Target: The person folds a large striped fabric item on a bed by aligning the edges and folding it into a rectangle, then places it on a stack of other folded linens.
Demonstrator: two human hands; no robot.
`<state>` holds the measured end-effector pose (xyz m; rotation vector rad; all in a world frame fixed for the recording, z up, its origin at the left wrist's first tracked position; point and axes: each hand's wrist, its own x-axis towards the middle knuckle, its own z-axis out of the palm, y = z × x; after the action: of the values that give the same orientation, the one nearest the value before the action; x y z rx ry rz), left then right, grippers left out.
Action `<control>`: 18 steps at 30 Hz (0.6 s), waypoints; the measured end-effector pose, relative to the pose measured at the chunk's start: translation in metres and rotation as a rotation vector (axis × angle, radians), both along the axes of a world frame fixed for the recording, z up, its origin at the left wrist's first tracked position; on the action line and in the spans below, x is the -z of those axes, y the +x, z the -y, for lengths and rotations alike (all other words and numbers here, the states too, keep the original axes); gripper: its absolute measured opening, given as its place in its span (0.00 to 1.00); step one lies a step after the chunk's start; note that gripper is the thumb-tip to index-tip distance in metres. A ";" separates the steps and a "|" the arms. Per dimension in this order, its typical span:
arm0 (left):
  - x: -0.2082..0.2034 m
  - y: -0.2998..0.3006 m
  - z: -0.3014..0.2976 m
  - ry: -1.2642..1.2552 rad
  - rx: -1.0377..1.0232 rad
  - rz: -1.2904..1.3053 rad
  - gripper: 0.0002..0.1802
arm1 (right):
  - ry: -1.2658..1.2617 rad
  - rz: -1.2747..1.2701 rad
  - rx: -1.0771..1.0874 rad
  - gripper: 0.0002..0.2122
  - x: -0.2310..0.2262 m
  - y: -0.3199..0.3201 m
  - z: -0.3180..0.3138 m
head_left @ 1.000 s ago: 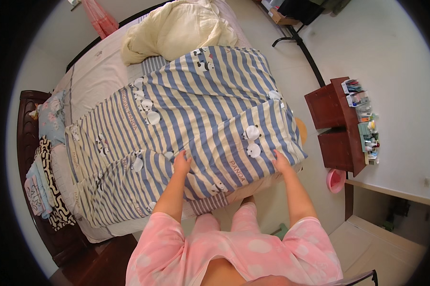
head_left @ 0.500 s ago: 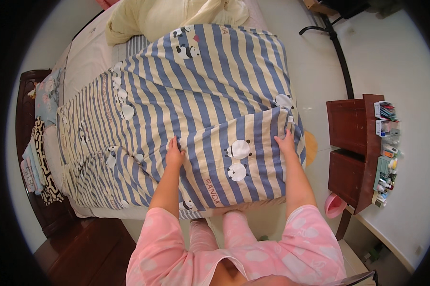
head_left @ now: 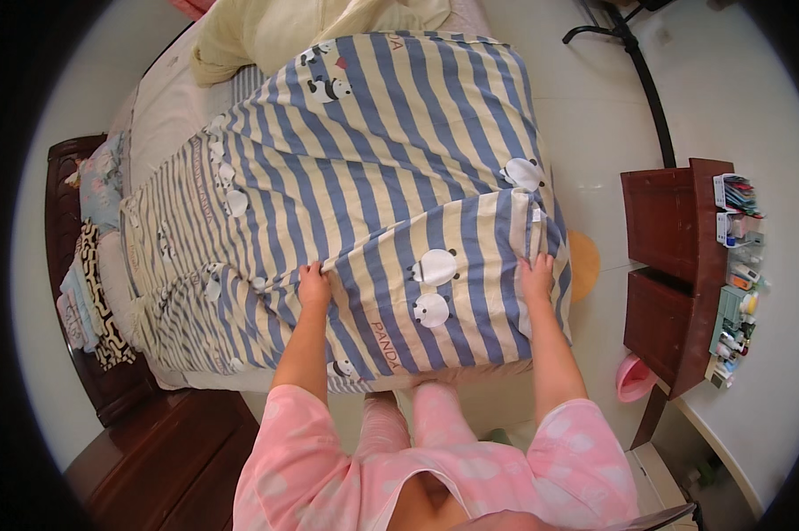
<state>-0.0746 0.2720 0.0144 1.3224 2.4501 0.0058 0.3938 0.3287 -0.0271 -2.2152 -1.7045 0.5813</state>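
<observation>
A quilt (head_left: 399, 190) in blue and cream stripes with panda prints covers most of the bed. Its near part is folded over, making a raised ridge that runs between my hands. My left hand (head_left: 314, 285) is closed on the cloth at the left end of that ridge. At the quilt's right edge, just below a small white tag, my right hand (head_left: 536, 276) pinches the fabric, its fingertips partly lost in the folds. Wrinkles gather in the quilt left of my left hand.
A cream blanket (head_left: 275, 40) lies bunched at the far side. Pillows (head_left: 103, 181) and folded cloths (head_left: 79, 310) lie by the dark wooden headboard (head_left: 67, 208). To the right stand a reddish-brown cabinet (head_left: 660, 323) with small items on top, a pink basin (head_left: 635, 379) and a black metal stand (head_left: 652, 106).
My left hand has moved slightly left and down and closed on the quilt. My right hand's fingers have closed on its right edge. The view has shifted a little.
</observation>
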 end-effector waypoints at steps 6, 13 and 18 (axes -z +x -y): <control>-0.045 0.022 -0.004 0.204 0.074 -0.003 0.08 | 0.014 -0.108 0.098 0.10 -0.044 0.064 0.042; -0.048 0.075 -0.051 0.284 0.174 0.256 0.13 | -0.025 -0.096 0.183 0.16 -0.055 0.118 0.032; -0.022 0.095 -0.022 0.126 0.207 0.244 0.40 | -0.157 0.076 0.047 0.30 -0.036 0.089 0.019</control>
<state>0.0203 0.2941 0.0361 1.5259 2.1314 0.2574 0.4824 0.3096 0.0088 -2.4079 -1.6907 0.6476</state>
